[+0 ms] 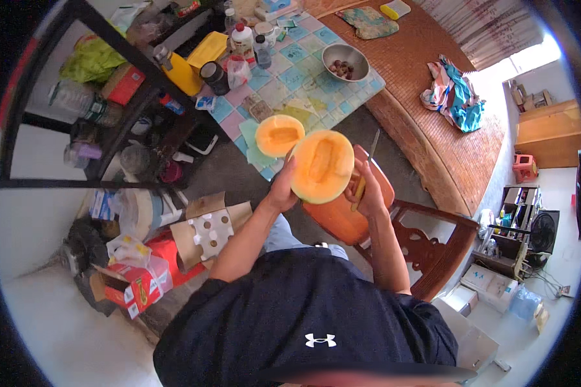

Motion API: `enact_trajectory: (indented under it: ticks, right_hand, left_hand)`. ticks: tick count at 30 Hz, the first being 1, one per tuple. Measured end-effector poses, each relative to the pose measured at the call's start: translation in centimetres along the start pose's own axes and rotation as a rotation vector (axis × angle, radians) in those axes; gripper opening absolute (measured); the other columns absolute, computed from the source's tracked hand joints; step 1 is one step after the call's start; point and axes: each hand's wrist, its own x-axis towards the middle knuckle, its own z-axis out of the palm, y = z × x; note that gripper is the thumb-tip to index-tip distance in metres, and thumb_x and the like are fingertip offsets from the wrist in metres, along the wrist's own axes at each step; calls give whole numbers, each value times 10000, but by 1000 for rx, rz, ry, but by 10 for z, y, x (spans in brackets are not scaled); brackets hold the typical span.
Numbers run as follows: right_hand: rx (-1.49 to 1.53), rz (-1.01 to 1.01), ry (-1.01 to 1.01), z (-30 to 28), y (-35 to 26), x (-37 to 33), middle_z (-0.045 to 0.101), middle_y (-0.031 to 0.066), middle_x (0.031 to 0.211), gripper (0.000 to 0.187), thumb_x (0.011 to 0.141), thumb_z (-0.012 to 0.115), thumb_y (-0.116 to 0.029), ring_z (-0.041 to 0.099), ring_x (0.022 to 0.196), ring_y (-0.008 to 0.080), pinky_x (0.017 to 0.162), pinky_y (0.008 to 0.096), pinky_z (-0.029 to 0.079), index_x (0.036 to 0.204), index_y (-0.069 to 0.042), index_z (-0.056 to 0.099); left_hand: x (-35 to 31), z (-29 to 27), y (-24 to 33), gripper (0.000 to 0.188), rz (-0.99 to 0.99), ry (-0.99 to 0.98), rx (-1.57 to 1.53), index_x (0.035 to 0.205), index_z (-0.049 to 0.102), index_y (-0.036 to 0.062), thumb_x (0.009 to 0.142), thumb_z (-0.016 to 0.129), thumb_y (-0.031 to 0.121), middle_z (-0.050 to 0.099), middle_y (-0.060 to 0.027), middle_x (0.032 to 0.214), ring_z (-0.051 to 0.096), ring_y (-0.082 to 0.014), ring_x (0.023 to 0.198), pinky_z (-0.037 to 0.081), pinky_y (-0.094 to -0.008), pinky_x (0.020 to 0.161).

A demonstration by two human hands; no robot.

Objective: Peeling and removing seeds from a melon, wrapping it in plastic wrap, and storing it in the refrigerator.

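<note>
Head cam: L hand [283, 188] grips melon half [321, 165] — flesh up, long axis fwd; R hand [372, 195] grips knife [359, 189].

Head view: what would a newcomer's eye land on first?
The big orange-fleshed melon half at the centre, in the left hand, comes first, with a thin yellow-handled knife in the right hand beside it. Beyond, a second orange melon half shows its cut face at the near end of the tile-patterned table. Farther right on that table stands a round silver metal bowl.
</note>
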Motion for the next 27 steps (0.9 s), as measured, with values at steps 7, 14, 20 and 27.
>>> enact_trajectory:
  ticks: [7, 14, 20, 27]
  right_hand:
    - [-862, -163, 585, 7, -12, 85, 615, 139, 788, 233, 969, 524, -252, 586, 554, 229, 487, 359, 448, 1071, -44, 499]
    - [-1360, -385, 466, 31, 7, 136, 643, 211, 903, 255, 939, 522, -270, 627, 838, 396, 714, 482, 495, 1070, -52, 528]
    - [-1384, -174, 387, 35, 10, 169, 642, 225, 833, 262, 957, 484, -263, 623, 763, 416, 645, 500, 481, 1069, -29, 518]
    - [-1392, -102, 312, 35, 5, 182, 635, 240, 770, 290, 961, 419, -295, 622, 711, 428, 626, 528, 480, 944, -20, 510]
  left_hand:
    - [151, -39, 86, 482, -87, 202, 160, 1395, 300, 185, 980, 437, 388, 449, -108, 1358, 532, -293, 1188, 519, -502, 883]
    - [225, -80, 109, 539, -233, 475, 399, 1366, 371, 125, 955, 392, 474, 516, -133, 1301, 586, -366, 1087, 538, -563, 790]
    - [231, -117, 86, 584, -390, 498, 304, 1373, 374, 101, 955, 350, 508, 465, -188, 1333, 530, -407, 1139, 527, -582, 793]
    - [240, -120, 89, 514, -509, 586, 285, 1354, 380, 126, 968, 306, 458, 461, -185, 1330, 537, -427, 1116, 524, -612, 763]
